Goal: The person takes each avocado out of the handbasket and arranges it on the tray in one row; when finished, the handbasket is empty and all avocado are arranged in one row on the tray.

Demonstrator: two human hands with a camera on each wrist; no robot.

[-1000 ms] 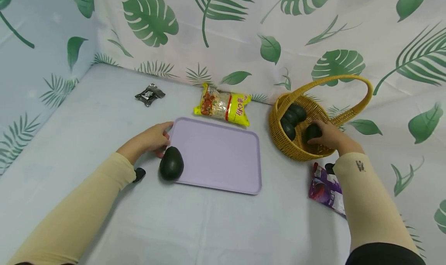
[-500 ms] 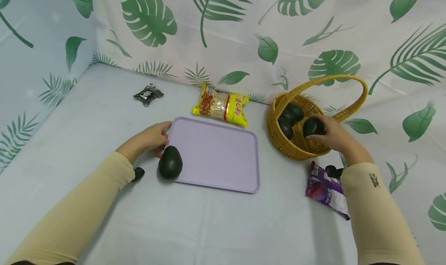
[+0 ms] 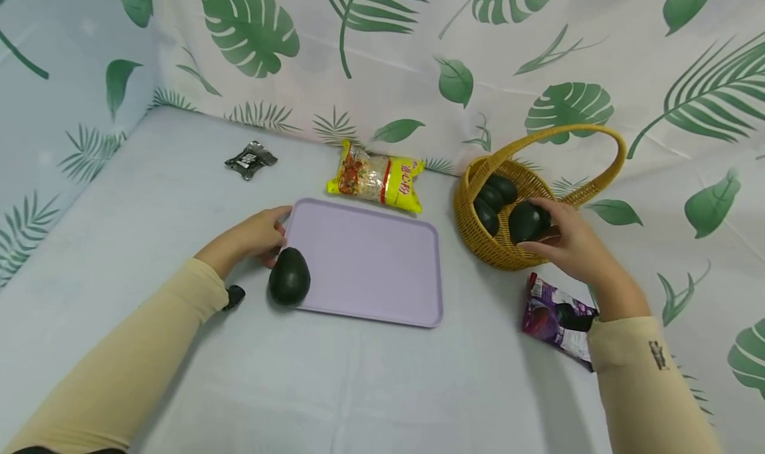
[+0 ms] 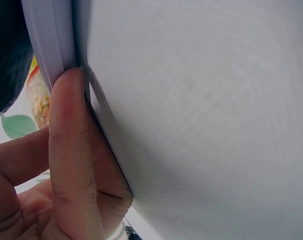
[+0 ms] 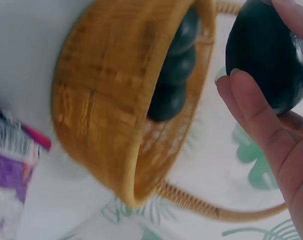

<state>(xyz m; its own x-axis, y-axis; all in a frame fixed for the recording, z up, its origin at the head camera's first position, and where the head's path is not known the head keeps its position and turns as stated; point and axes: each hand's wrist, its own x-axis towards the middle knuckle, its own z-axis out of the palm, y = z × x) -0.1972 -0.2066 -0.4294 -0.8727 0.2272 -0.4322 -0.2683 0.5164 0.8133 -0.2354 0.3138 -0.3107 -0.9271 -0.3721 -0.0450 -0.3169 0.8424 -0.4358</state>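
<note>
My right hand (image 3: pixel 576 245) grips a dark green avocado (image 3: pixel 527 222) between thumb and fingers. In the right wrist view this held avocado (image 5: pixel 266 55) is clear of the wicker basket (image 5: pixel 96 105), above its opening. Several more avocados (image 3: pixel 493 195) lie inside the basket's left part. At the lilac tray (image 3: pixel 370 261), my left hand (image 3: pixel 254 236) touches the left edge. The left wrist view has a straight finger (image 4: pixel 69 145) with its tip against the tray's rim (image 4: pixel 54 40). Another avocado (image 3: pixel 289 278) lies over the tray's front left corner, just below that hand.
A yellow food packet (image 3: pixel 376 178) lies behind the tray, with a small black wrapped packet (image 3: pixel 251 160) farther left. Near the right forearm lies a purple packet (image 3: pixel 546 314). The basket's tall handle (image 3: pixel 612 155) arches out to the right. A leaf-patterned cloth (image 3: pixel 388 56) hangs behind.
My right hand has lifted an avocado from the basket floor and drawn it up toward me. The left hand stays at the tray's edge. The whole head view has shifted slightly.
</note>
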